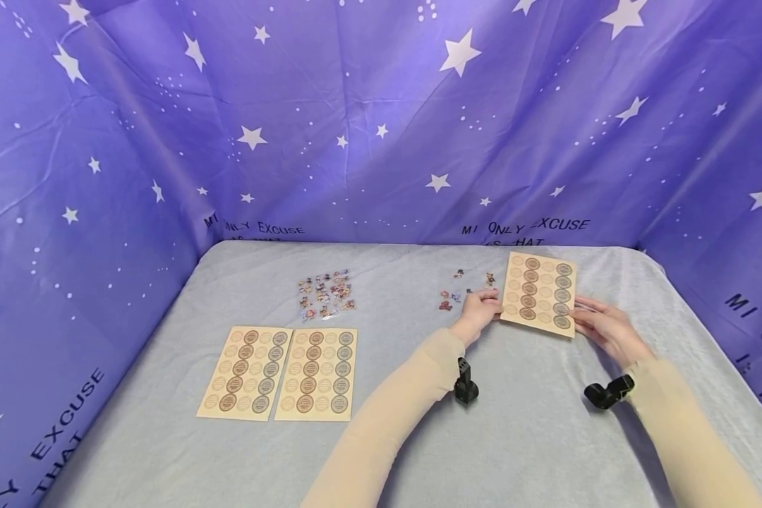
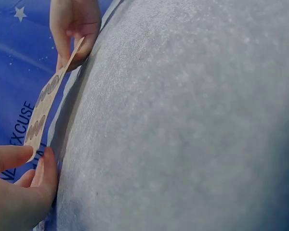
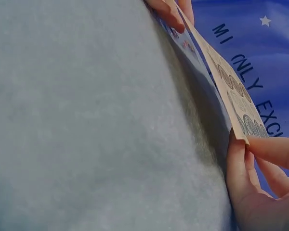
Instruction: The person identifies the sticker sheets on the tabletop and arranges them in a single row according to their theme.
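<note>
"So, where is the tan sheet point(image 1: 538, 293) now?"

"Up between both hands, over the right part of the table point(image 1: 514, 437), leaning back a little. Five rows of circles show on it, with columns pale, brown, pale and grey."

"And how is each grip?"

"Narrow on both sides. The left hand point(image 1: 480, 310) pinches the lower left corner between thumb and fingers; the right hand point(image 1: 612, 330) pinches the lower right one, and the right wrist view shows thumb and forefinger closed on it."

"Anything near the left hand?"

"Yes, some small colourful figures point(image 1: 445, 305), just beyond it."

"What about the left side?"

"Two matching sheets point(image 1: 244, 374) lie flat, side by side. Just behind them is a cluster of little figures point(image 1: 325, 294) in rows, with a shine like clear film."

"And the backdrop?"

"Purple cloth point(image 1: 355, 99) with white stars."
</note>
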Action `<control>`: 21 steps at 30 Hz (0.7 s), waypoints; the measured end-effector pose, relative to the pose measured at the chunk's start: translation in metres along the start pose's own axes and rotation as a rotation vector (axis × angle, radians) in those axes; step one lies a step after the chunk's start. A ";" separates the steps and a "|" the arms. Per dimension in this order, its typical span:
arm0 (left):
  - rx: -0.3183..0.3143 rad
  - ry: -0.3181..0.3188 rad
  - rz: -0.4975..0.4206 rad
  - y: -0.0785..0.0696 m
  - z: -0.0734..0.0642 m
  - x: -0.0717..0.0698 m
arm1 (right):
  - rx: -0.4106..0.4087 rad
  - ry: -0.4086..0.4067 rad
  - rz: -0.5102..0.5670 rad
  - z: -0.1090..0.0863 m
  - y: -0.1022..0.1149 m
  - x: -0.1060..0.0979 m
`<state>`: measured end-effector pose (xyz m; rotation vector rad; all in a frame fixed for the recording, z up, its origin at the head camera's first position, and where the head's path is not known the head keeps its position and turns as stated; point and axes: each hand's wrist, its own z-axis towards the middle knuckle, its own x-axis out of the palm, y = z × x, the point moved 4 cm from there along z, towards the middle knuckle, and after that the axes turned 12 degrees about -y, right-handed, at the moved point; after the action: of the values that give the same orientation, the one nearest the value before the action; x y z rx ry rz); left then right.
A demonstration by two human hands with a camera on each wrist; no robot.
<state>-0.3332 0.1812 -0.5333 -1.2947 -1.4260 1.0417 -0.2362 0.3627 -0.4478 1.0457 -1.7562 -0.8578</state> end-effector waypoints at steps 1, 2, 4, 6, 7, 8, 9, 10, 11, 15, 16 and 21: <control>0.002 0.009 -0.022 -0.006 -0.005 -0.004 | 0.005 0.015 0.015 -0.001 -0.001 0.001; -0.025 0.009 -0.036 -0.016 -0.017 -0.010 | 0.007 0.034 0.031 -0.001 -0.001 0.002; -0.031 0.007 -0.040 -0.032 -0.033 -0.018 | 0.013 0.070 0.056 -0.003 -0.002 0.003; -0.037 -0.001 -0.044 -0.044 -0.047 -0.024 | 0.026 0.098 0.076 -0.005 -0.003 0.004; -0.037 -0.002 -0.052 -0.047 -0.050 -0.026 | 0.035 0.111 0.085 -0.007 -0.004 0.005; -0.077 -0.016 -0.056 -0.055 -0.058 -0.029 | 0.045 0.123 0.094 -0.008 -0.004 0.006; -0.085 -0.022 -0.067 -0.056 -0.059 -0.030 | 0.055 0.131 0.101 -0.010 -0.004 0.007; -0.087 -0.024 -0.080 -0.056 -0.060 -0.031 | 0.067 0.137 0.110 -0.011 -0.005 0.008; -0.094 -0.019 -0.086 -0.056 -0.059 -0.033 | 0.072 0.145 0.114 -0.012 -0.005 0.009; -0.106 -0.011 -0.089 -0.055 -0.062 -0.038 | 0.091 0.152 0.124 -0.014 -0.008 0.012; -0.109 -0.006 -0.087 -0.056 -0.063 -0.039 | 0.091 0.149 0.119 -0.015 -0.008 0.012; -0.128 0.008 -0.088 -0.055 -0.067 -0.045 | 0.099 0.159 0.117 -0.018 -0.012 0.013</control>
<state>-0.2786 0.1320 -0.4692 -1.3129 -1.5500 0.8986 -0.2197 0.3435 -0.4475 1.0346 -1.7207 -0.6040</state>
